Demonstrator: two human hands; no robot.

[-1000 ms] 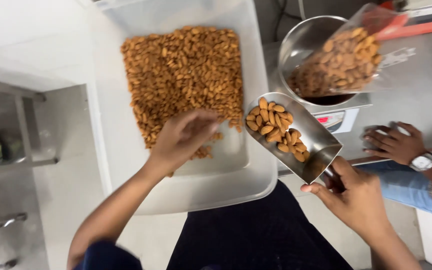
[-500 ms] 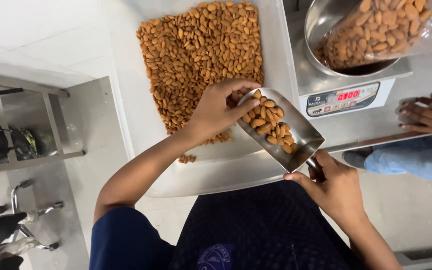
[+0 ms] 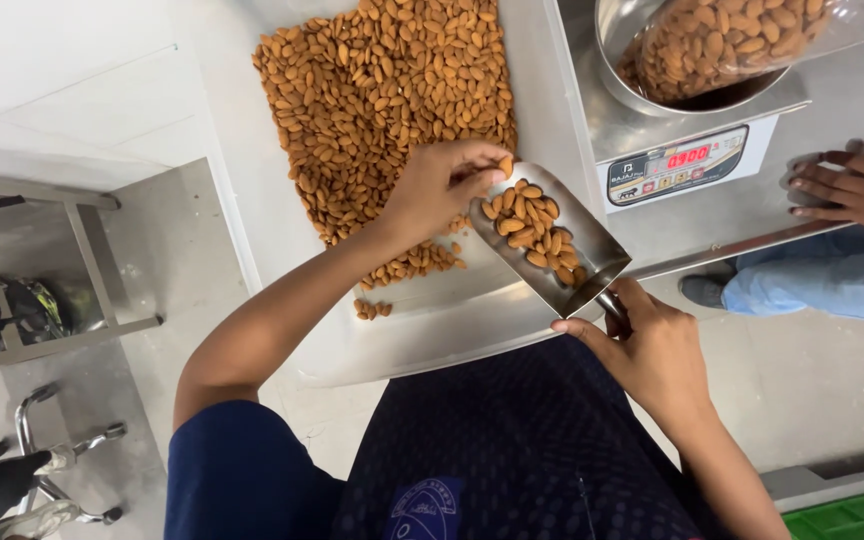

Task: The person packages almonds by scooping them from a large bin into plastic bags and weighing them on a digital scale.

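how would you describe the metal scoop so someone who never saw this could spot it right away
Start at the big white tray heaped with almonds. At its near right corner, just below the weighing scale, the right hand holds a shiny metal scoop by its handle while the left hand touches its front lip. It is the only open-fronted steel trough here, partly filled with almonds, unlike the round bowl on the scale.

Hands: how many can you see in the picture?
3. The left hand rests at the metal scoop, the right hand grips its handle, and another person's hand lies by the scale.
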